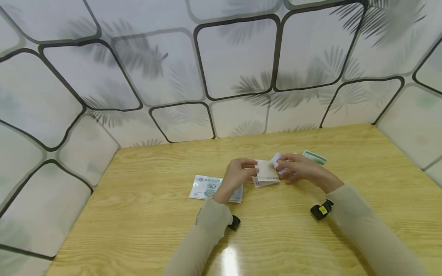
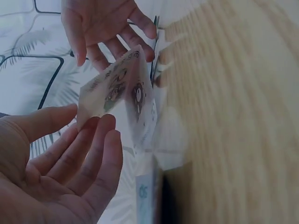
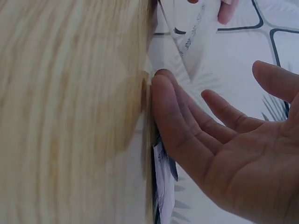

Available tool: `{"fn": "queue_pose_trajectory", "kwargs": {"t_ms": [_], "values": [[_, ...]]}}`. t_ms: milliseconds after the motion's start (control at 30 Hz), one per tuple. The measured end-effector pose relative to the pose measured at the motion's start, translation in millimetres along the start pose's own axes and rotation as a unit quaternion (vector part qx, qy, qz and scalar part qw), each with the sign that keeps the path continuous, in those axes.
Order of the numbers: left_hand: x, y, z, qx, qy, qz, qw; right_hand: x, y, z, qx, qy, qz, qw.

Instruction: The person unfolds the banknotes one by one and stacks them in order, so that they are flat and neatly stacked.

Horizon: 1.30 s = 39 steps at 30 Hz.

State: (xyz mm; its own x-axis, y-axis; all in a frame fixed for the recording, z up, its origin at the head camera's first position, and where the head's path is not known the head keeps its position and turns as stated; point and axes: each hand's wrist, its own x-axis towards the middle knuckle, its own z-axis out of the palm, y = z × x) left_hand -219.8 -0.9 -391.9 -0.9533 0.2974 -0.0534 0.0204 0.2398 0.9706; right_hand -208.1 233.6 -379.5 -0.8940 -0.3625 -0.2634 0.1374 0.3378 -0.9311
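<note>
My left hand (image 1: 238, 174) pinches one end of a folded banknote (image 1: 266, 171) between thumb and fingertips. In the left wrist view this banknote (image 2: 112, 91) bends into two panels along a crease, raised on edge close over the wooden table. My right hand (image 1: 299, 168) is at the other side of it, fingers spread and relaxed. Its fingertips come down close to the tabletop in the right wrist view, the right hand (image 3: 224, 144) gripping nothing there. A pale bluish piece of paper (image 1: 276, 160) shows beside the right fingertips, partly hidden by them.
A stack of 50 banknotes (image 1: 207, 186) lies on the wooden table (image 1: 145, 218) to the left, partly covered by my left wrist. A green banknote (image 1: 315, 157) lies behind my right hand. A patterned wall covering (image 1: 238, 57) rises at the table's back edge.
</note>
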Motion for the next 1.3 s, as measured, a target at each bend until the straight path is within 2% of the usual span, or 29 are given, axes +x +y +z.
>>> {"fn": "queue_pose_trajectory", "kwargs": {"t_ms": [100, 267, 400, 533, 667, 800, 967, 1133, 1200, 1300], "values": [[-0.9, 3.7, -1.9, 0.024, 0.008, 0.041, 0.9988, 1.3, -0.5, 0.2, 0.004, -0.001, -0.001, 1.0], [-4.1, 8.5, -3.9, 0.065, 0.005, 0.105, 0.9923, 2.2, -4.3, 1.3, 0.011, -0.008, -0.011, 0.9999], [-5.5, 9.3, -5.6, 0.074, -0.008, 0.127, 0.9891, 2.1, -6.8, 2.2, 0.014, -0.011, -0.01, 0.9998], [-6.6, 8.9, -7.9, 0.112, -0.014, 0.148, 0.9825, 2.3, -9.0, 3.7, 0.018, -0.014, -0.007, 0.9997], [-8.6, 8.0, -10.7, 0.139, -0.009, 0.168, 0.9759, 2.2, -10.3, 4.4, 0.014, -0.007, -0.023, 0.9996], [-10.5, 5.9, -14.1, 0.14, 0.003, 0.163, 0.9767, 0.3, -10.9, 3.8, 0.016, 0.015, -0.038, 0.9991], [-13.3, 2.4, -20.4, 0.112, 0.014, 0.124, 0.9859, -2.5, -10.9, 0.9, 0.035, 0.03, -0.048, 0.9978], [-13.3, -1.9, -26.8, 0.058, 0.025, 0.074, 0.9953, -2.3, -11.6, -1.6, 0.06, 0.031, -0.044, 0.9967], [-13.0, -3.5, -28.1, 0.019, 0.027, 0.053, 0.998, -2.4, -12.0, -2.0, 0.068, 0.028, -0.039, 0.9965], [-12.0, -4.1, -28.6, -0.035, 0.033, 0.031, 0.9984, -3.0, -12.1, -2.3, 0.081, 0.027, -0.033, 0.9958]]}}
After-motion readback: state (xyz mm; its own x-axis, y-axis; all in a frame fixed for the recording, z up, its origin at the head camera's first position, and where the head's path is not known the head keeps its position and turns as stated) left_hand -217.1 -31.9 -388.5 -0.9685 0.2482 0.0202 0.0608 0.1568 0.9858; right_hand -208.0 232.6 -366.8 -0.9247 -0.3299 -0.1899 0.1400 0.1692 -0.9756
